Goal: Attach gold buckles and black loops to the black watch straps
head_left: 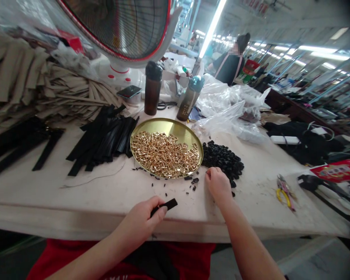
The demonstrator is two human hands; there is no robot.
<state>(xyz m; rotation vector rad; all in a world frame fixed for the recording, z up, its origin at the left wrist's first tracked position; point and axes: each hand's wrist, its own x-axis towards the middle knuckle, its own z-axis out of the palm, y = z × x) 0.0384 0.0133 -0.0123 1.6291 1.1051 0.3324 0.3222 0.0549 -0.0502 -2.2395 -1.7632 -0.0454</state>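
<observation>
Near the table's front edge my left hand (148,216) pinches a black strap (171,203), its squared end poking out past the thumb. My right hand (218,184) rests at the near left side of a heap of small black pieces (223,159), fingers curled in; whatever they hold, if anything, is hidden. Beyond both hands lies a round gold tray (166,123) with a pile of gold metal buckles (166,153) in it. Small black bits (194,181) are scattered on the cloth in front of the tray.
Left of the tray lie black straps (101,136) and a stack of beige strips (31,77). A fan (119,31), a dark bottle (153,89) and a teal-capped bottle (190,97) stand behind. Clear plastic bags (233,109) and yellow-handled pliers (285,193) are to the right. A person (230,64) is farther back.
</observation>
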